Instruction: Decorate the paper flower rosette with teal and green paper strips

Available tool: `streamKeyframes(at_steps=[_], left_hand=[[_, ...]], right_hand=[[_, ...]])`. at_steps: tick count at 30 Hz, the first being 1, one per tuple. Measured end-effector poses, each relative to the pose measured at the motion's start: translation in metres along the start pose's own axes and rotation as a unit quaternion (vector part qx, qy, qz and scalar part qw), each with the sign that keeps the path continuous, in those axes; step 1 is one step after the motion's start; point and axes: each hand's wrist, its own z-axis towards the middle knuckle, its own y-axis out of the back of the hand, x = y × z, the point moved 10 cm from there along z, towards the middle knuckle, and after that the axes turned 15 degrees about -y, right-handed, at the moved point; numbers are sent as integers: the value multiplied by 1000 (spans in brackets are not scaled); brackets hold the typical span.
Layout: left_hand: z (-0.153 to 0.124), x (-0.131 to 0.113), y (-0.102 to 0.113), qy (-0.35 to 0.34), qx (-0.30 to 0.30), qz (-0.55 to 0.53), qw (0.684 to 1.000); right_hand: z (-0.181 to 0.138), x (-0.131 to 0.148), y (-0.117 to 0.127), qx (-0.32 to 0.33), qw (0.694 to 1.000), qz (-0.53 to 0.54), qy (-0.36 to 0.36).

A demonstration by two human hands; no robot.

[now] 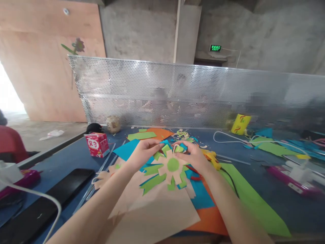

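A paper flower [170, 166] with tan petals, a green round centre and green leaf strips lies over tan, blue and orange sheets on the blue table. My left hand [143, 151] pinches the flower's upper left green petal. My right hand [191, 154] pinches a folded green petal at the flower's top right. Both hands are closed on the flower's far edge. A tan sheet [154, 210] lies under it, toward me.
A red and white carton [97, 144] stands at the left. A black phone [43, 206] and a white cable [38, 196] lie near left. A yellow glue gun [212, 158] sits right of my hand. A perforated metal screen [203, 95] backs the table, people behind it.
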Motion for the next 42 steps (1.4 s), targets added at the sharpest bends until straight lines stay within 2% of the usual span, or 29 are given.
streamKeyframes(at_steps=[6, 10, 16, 19, 23, 30, 35, 39, 42], left_hand=[[-2, 6, 1, -1, 14, -20, 1000], [-4, 1, 0, -28, 16, -48, 998], [-9, -10, -13, -79, 71, -77, 991], [-8, -7, -9, -92, 32, -23, 995], [-7, 2, -5, -77, -20, 11, 997], [-8, 7, -4, -74, -22, 43, 996], [-8, 13, -4, -59, -22, 48, 997], [-8, -1, -2, -82, -14, 52, 995], [-7, -11, -3, -96, 6, 4, 995]], right_hand=[[0, 1, -4, 16, 1000, 15, -21], [-1, 2, -3, 10, 1000, 20, -21], [5, -5, -1, 11, 997, 71, -10], [6, -6, -4, 19, 996, 89, -11], [3, -3, -4, 9, 996, 83, 3], [0, -1, -7, 6, 1000, 16, 8], [2, 0, -5, -7, 1000, 23, 16], [2, -3, -4, -7, 998, 59, 2], [2, -7, -10, 20, 996, 83, -14]])
